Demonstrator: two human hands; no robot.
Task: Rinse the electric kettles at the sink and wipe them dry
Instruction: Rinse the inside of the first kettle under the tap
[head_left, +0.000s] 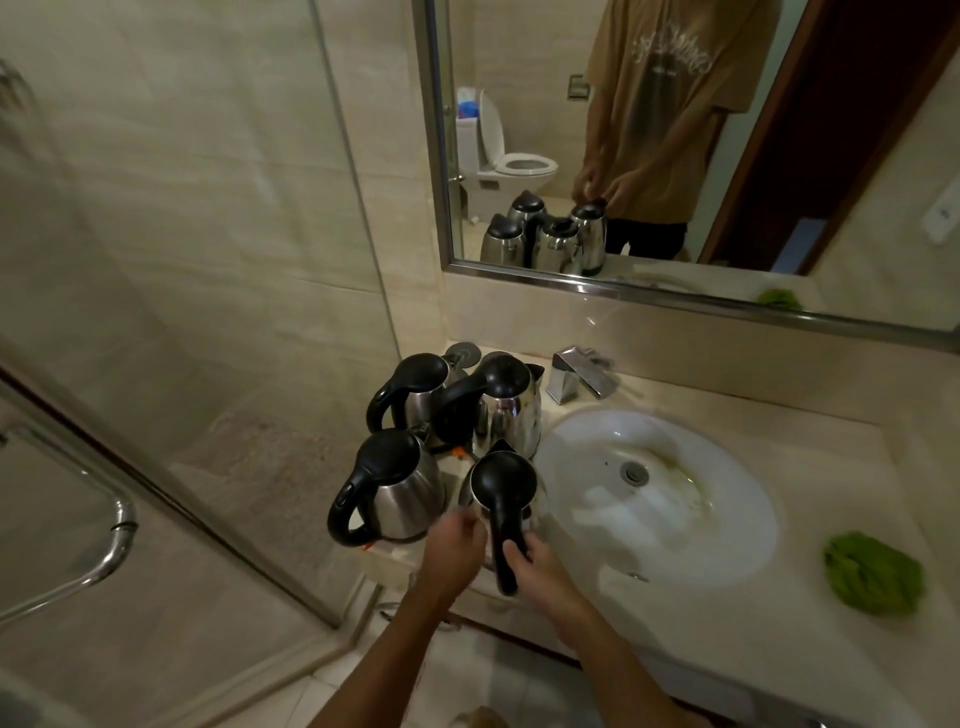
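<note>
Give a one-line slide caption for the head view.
Both hands on the nearest of four kettles beside the sink.

shirt (670, 78) print blurred, no legible text

Four steel electric kettles (498, 405) on the desk (779, 639), one sink (727, 540), one faucet (576, 375), one green cloth (872, 571).

Bare forearms, short sleeves at the mirror

Reflected: a loose tan T-shirt (675, 98) with pale printed chest lettering, worn over dark trousers (647, 239).
</note>
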